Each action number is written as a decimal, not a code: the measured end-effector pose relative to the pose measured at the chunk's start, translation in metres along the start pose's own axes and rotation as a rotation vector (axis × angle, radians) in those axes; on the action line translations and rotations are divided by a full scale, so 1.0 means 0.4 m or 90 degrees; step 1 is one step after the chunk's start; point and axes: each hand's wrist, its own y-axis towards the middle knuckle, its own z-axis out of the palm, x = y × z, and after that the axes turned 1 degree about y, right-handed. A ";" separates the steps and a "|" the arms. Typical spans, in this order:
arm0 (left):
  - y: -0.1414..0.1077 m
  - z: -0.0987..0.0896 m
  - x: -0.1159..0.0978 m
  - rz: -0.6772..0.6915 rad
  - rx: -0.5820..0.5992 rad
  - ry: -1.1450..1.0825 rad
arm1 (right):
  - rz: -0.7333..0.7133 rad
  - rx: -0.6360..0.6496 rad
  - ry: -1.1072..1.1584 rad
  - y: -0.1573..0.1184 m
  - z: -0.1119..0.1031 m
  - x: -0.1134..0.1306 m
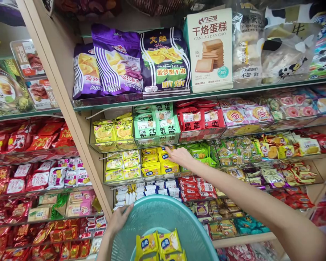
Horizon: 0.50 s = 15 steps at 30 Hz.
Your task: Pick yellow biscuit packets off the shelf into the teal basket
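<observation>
The left hand (119, 217) is gripping the rim of a teal basket (152, 204), its fingers closing on the edge, though part of that grip is hiding from view. Inside the basket, several yellow packets (170, 242) are lying flat near the bottom of the view. The right hand (179, 156) is touching the shelf packets (170, 167), matching yellow ones sitting in a clear bin; whether its fingertips are pinching one or only resting on it, I cannot tell. Green packets (199, 151) are sitting just beside that hand, and paler packets (131, 170) are filling the bin on the other side. What could go wrong is mostly a matter of tight room: the clear tray (157, 141) is hanging close above the fingers, so a hand lifting too high could be knocking its edge and jolting the mint packets (170, 125) inside. The shelf packets are leaning on one another, so pulling one out sharply could be dragging a neighbour over the bin's front. Their wrappers are looking slick, so a light pinch could be slipping. The basket's far side is standing close to the lower shelves, so tilting it could be catching goods there.
</observation>
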 end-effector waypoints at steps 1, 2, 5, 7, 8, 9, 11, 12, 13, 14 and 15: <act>0.000 0.000 0.000 -0.003 -0.002 0.003 | -0.004 0.000 -0.001 0.006 0.001 0.003; 0.001 0.000 0.000 -0.006 -0.004 0.005 | -0.007 0.000 -0.002 0.012 0.002 0.006; 0.002 0.001 0.003 -0.005 -0.004 0.007 | -0.014 0.003 -0.004 0.030 0.004 0.009; 0.001 0.001 0.006 -0.004 -0.002 0.010 | -0.017 0.003 -0.005 0.039 0.001 0.007; 0.000 0.001 0.008 -0.007 -0.003 0.014 | -0.019 0.004 -0.005 0.042 -0.002 0.005; -0.001 0.001 0.009 -0.012 -0.006 0.018 | -0.020 0.004 -0.006 0.045 -0.006 0.003; -0.005 0.000 0.011 -0.016 -0.011 0.022 | -0.022 0.006 -0.007 0.050 -0.012 0.000; -0.007 -0.001 0.011 -0.015 -0.013 0.018 | -0.023 0.007 -0.007 0.052 -0.015 -0.001; -0.008 -0.002 0.012 -0.013 -0.014 0.012 | -0.023 0.009 -0.008 0.054 -0.016 -0.001; -0.010 -0.003 0.012 -0.012 -0.014 0.006 | -0.022 0.011 -0.008 0.056 -0.017 -0.001; -0.010 -0.004 0.013 -0.013 -0.014 0.003 | -0.021 0.014 -0.007 0.058 -0.017 0.000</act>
